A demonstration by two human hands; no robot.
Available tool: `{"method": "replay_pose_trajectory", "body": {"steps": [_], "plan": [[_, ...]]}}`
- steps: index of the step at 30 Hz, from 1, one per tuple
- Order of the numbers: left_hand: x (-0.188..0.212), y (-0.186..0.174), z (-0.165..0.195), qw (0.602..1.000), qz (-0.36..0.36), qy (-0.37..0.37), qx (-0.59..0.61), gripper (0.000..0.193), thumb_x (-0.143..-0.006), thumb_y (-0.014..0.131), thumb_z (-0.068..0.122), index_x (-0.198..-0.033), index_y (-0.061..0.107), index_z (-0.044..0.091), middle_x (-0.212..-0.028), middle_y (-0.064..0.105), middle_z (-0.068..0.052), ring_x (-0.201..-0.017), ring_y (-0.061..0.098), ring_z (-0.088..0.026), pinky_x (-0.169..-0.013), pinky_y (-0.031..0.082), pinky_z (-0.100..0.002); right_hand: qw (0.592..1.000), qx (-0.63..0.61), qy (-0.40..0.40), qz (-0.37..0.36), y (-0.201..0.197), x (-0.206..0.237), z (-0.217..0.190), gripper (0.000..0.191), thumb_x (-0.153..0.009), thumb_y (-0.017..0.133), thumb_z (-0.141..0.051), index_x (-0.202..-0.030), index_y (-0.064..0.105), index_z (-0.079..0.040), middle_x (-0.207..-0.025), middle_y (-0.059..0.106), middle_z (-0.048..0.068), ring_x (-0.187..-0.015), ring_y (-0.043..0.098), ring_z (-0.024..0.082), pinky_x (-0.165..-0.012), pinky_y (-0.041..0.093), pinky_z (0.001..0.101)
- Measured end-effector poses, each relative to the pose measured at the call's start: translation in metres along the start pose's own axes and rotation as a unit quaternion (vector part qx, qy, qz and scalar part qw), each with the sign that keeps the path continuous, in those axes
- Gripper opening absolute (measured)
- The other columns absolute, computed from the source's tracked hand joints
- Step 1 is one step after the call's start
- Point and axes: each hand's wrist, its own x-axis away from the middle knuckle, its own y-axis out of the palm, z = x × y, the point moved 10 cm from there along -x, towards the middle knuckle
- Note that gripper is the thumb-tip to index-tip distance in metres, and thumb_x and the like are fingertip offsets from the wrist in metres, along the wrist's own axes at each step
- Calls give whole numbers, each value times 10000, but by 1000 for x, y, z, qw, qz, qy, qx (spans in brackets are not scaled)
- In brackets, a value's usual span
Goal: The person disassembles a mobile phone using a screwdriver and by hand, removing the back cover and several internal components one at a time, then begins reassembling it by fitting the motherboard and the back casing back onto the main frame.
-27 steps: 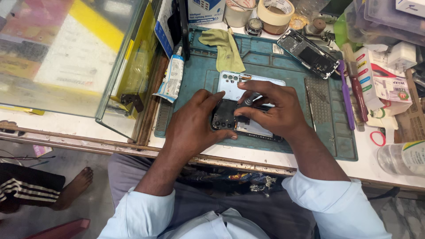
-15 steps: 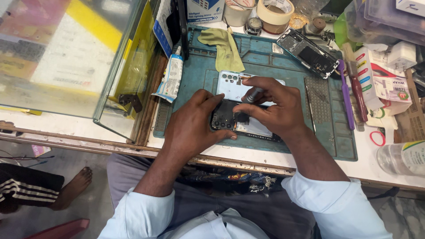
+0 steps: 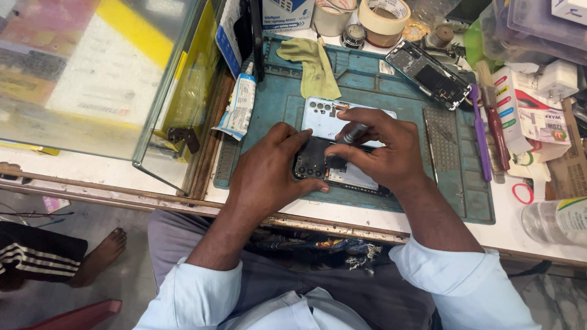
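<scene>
1. The opened phone point(image 3: 342, 174) lies flat on the teal work mat point(image 3: 391, 122), near the front edge of the surface, between the person's two hands. Its dark inner frame faces up, with the camera openings at the left end.
2. The left hand point(image 3: 269, 177) is curled over the phone's left end, fingers closed around that edge and pressing it down onto the mat.
3. The right hand point(image 3: 382, 150) is closed in a pinch on a slim grey screwdriver point(image 3: 353, 133), whose tip points down into the phone's middle.
4. The phone looks light, stiff and thin, and with its insides exposed it is likely fragile; its smooth sides would slip easily. The outer edges look like the safest place to grip it, clear of the bare parts.
5. A pale blue back cover point(image 3: 327, 116) lies just behind the phone, partly under the right hand.
6. A second opened phone point(image 3: 428, 73) lies tilted at the mat's far right corner.
7. A white squeeze tube point(image 3: 237, 107) with blue print rests against the mat's left edge.
8. A white and blue box point(image 3: 287, 13) stands at the back, beside two tape rolls point(image 3: 361, 15).
9. At the right sit a white packet with coloured stripes point(image 3: 510, 104) and a white carton with red print point(image 3: 547, 125).
10. A yellow-green cloth point(image 3: 315, 64) lies on the mat's far side.
11. A glass case point(image 3: 110, 79) with a yellow and white label fills the left.
</scene>
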Motion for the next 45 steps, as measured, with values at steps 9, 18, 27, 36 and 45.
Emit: {"method": "replay_pose_trajectory", "body": {"steps": [9, 18, 27, 36, 45], "plan": [[-1, 1, 1, 1000, 1, -1, -5, 976, -517, 952, 516, -1325, 638, 67, -1154, 622, -82, -1007, 688, -287, -788, 554, -441, 998, -19, -25, -49, 2, 0, -13, 505, -855, 885, -64, -1306, 658, -71, -1083, 781, 129, -995, 793, 192, -811, 668, 291], [0, 0, 2, 1000, 9, 11, -2, 973, -523, 951, 512, -1329, 639, 64, -1159, 624, -84, -1016, 687, -292, -795, 554, -442, 984, -122, 52, -117, 15, -2, -7, 502, -955, 699, 2, -1432, 554, -58, -1182, 776, 118, -1081, 782, 192, -873, 670, 278], [1, -1, 2, 1000, 14, 17, 6, 963, -511, 959, 489, -1322, 647, 74, -1152, 630, -84, -1013, 685, -293, -795, 554, -436, 1000, 10, 7, -28, 3, -4, -15, 503, -909, 839, -59, -1368, 633, -62, -1165, 776, 123, -1089, 787, 196, -873, 631, 311], [1, -2, 3, 1000, 15, 18, 6, 946, -512, 961, 489, -1302, 655, 69, -1141, 629, -81, -977, 690, -293, -768, 548, -439, 999, 37, -6, -21, 1, -3, -14, 561, -886, 871, -86, -1385, 616, -98, -1202, 774, 135, -1088, 781, 164, -909, 670, 287], [1, -1, 3, 1000, 14, 21, 4, 922, -520, 967, 484, -1286, 666, 68, -1150, 631, -87, -1002, 689, -300, -789, 551, -439, 999, 35, 9, -29, 6, -3, -12, 618, -904, 864, -86, -1448, 574, -121, -1208, 775, 117, -1142, 783, 180, -964, 662, 306]]}}
